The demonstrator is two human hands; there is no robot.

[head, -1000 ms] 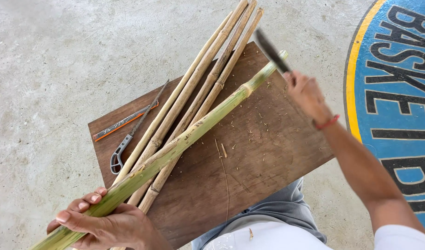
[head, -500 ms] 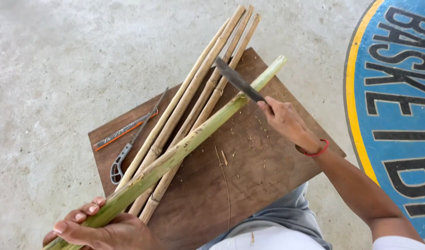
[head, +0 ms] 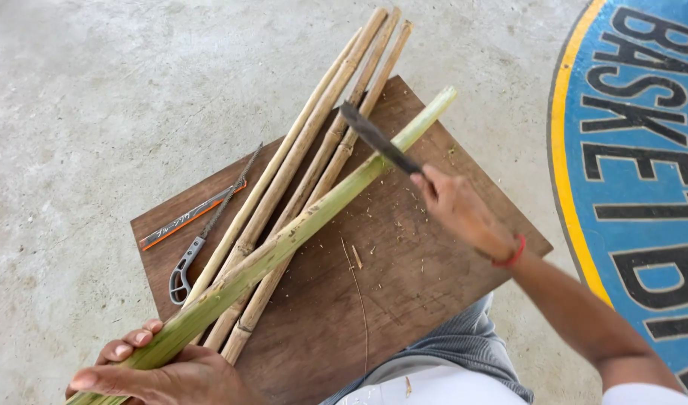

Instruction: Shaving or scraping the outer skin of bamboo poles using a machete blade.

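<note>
My left hand grips the near end of a green bamboo stalk that slants up across a brown wooden board. My right hand is closed on the handle of a dark knife, whose blade rests across the green stalk near its far end. Three dry tan bamboo canes lie side by side under the green stalk, running off the board's far edge.
A small folding saw with a grey handle and an orange-edged sheath lie on the board's left part. Shavings dot the board. Grey concrete floor surrounds it; a blue and yellow painted circle is at right.
My right hand has swung the knife down from above the stalk's tip onto the green stalk, further along it towards me. My left hand keeps its grip.
</note>
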